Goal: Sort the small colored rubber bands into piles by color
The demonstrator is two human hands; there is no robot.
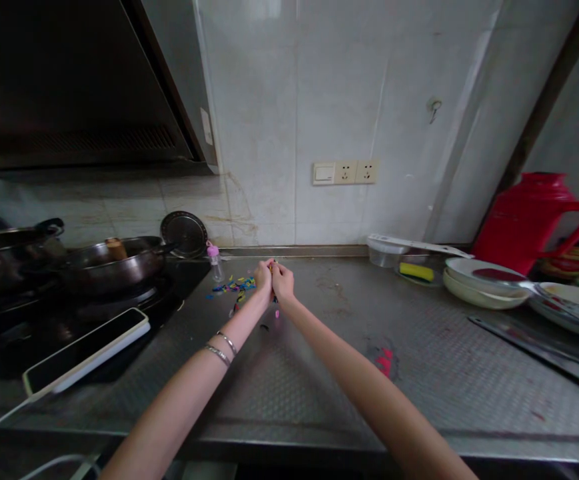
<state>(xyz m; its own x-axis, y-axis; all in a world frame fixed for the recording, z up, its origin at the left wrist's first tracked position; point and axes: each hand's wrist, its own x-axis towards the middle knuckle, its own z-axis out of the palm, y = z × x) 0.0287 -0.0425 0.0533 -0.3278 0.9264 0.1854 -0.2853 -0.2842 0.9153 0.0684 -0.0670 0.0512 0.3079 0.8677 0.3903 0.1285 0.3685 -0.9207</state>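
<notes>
Both hands are drawn together over the metal counter (314, 373), the fingers curled and touching. My left hand (263, 280) is closed and wears two silver bracelets at the wrist. Against it, my right hand (283, 283) is closed too. A few yellow and dark bits show between the fingertips, so the hands seem cupped around small coloured pieces; most of what they hold is hidden. Beside my left hand lies a scattered pile of small coloured pieces (242, 285), blue, yellow and green. A small clear bottle with a pink cap (214, 263) stands behind that pile.
To the left are pans (114, 267) on a black stove and a phone (86, 347) with a cable. On the right stand a plastic tub (386, 255), a yellow sponge (416, 272), bowls (484, 293), a knife (534, 350) and a red thermos (524, 220). Pink bits (384, 361) lie nearer.
</notes>
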